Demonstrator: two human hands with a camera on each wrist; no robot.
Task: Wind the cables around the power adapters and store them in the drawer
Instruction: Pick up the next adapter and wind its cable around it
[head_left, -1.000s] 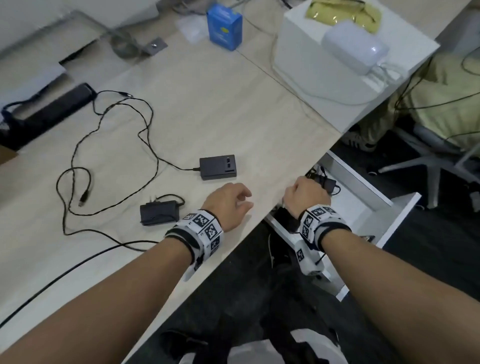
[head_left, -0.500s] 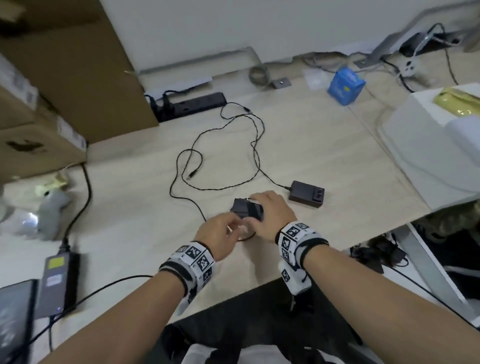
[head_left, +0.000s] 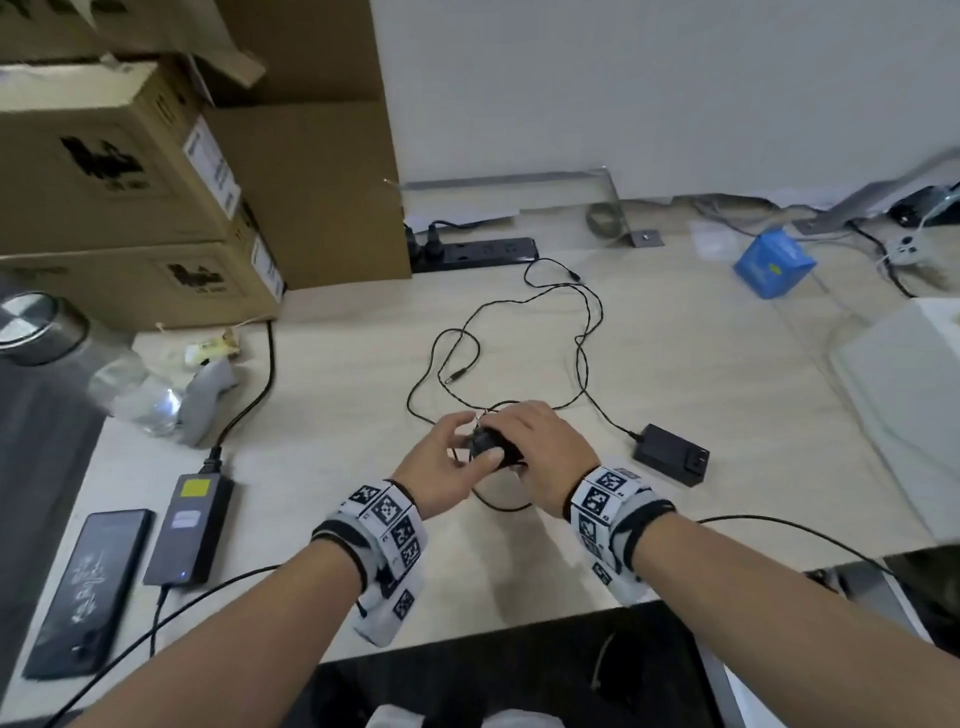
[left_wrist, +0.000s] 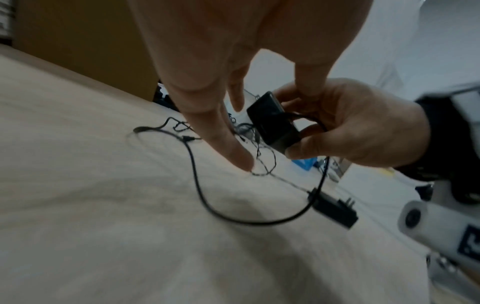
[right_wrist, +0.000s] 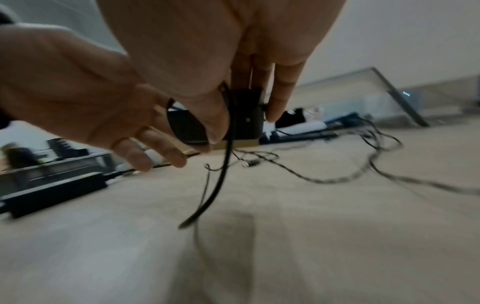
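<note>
Adapter, small black one, held just above the desk between both hands | right hand pinching it, fingers curled round | left hand thumb on it too | its cable loops loose underneath | second adapter lies nearby, right

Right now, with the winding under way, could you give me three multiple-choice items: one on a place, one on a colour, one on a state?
1. Where is the spare adapter?
A. on the desk, right of the right hand
B. in the drawer
C. on a cardboard box

2. The small box at the back of the desk is:
A. red
B. blue
C. green

3. The cable of the held adapter is:
A. fully wound
B. hanging in a loose loop
C. cut off

Answers:
1 A, it lies flat beside the right wrist.
2 B, it is plainly blue in the head view.
3 B, the left wrist view shows the loop sagging onto the desk.
</note>
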